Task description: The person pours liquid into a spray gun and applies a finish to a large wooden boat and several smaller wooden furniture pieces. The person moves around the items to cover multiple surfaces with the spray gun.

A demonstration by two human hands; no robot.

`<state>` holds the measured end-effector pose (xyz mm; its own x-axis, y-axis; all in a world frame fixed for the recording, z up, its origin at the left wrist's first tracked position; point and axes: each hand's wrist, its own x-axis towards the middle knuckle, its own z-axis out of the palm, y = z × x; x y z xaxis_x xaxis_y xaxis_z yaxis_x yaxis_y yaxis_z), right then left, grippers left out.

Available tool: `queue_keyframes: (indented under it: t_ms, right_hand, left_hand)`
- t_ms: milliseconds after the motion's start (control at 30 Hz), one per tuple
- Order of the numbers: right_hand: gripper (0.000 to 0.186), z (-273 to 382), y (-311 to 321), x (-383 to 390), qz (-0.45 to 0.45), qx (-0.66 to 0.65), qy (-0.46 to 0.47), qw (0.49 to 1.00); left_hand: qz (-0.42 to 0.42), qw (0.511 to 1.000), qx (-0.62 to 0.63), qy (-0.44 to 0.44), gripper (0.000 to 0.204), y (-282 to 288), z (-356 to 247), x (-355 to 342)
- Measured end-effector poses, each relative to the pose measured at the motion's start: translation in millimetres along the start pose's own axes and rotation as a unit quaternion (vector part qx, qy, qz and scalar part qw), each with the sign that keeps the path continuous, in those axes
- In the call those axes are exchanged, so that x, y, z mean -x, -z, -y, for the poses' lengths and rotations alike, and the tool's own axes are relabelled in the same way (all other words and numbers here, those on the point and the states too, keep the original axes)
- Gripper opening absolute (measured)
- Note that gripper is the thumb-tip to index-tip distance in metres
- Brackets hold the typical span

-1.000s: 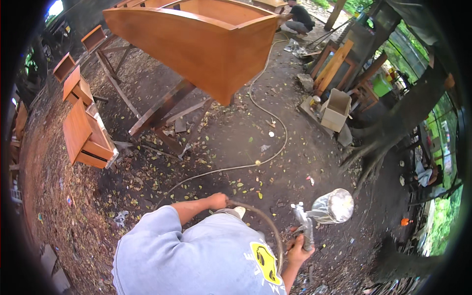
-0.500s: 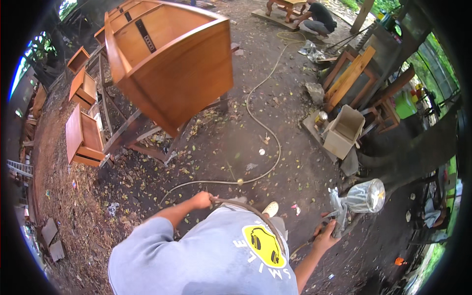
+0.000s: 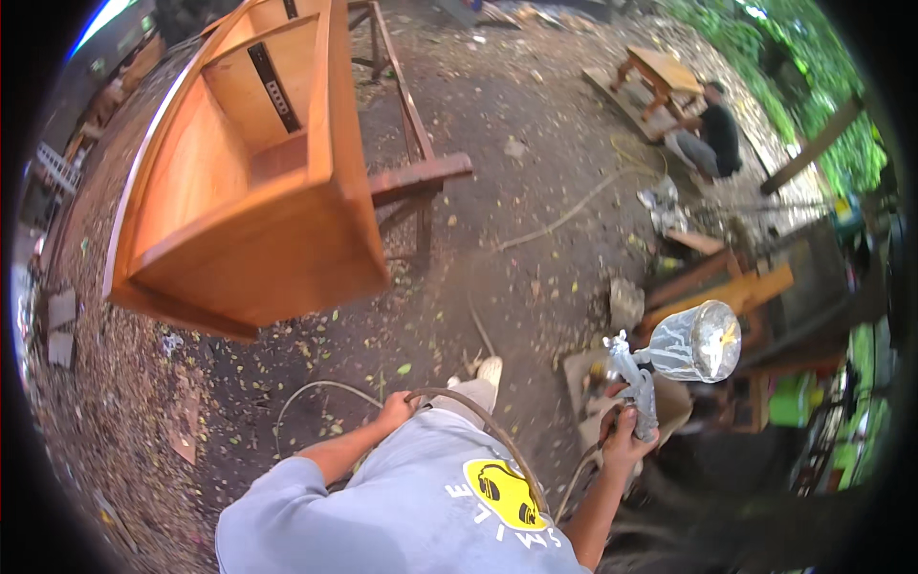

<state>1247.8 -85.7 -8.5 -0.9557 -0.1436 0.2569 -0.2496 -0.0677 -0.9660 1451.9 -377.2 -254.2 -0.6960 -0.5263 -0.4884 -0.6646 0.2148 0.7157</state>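
1. We've got the spray gun (image 3: 639, 383) in our right hand (image 3: 623, 442), fingers wrapped tight round the grip, clear cup (image 3: 695, 342) sitting up top at the right.
2. Left hand (image 3: 395, 411) is closed round the hose (image 3: 478, 411), which arcs over our front to the gun.
3. The cabinet (image 3: 251, 182) sits on its stand up left, well apart from the gun (nozzle isn't aimed at it).
4. To do this bit well, we reckon: keep the slack in the left hand so the hose never drags across wet wood, and hold the cup upright.
5. Versus half a second ago, the cabinet fills way more of the view and the seated person (image 3: 712, 142) shows up top right.
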Motion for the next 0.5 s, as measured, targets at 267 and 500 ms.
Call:
queue_keyframes:
  t_ms: [267, 500]
  right_hand:
    - [0.033, -50, -14, -287, 0.112, -0.008, -0.008, 0.994]
    - [0.036, -136, -49, -537, 0.166, -0.026, 0.049, 0.985]
  left_hand:
    - [-0.164, 0.969, 0.15, 0.104, 0.038, -18, -159, -131]
    - [-0.284, 0.916, 0.262, 0.108, 0.032, -62, -235, -318]
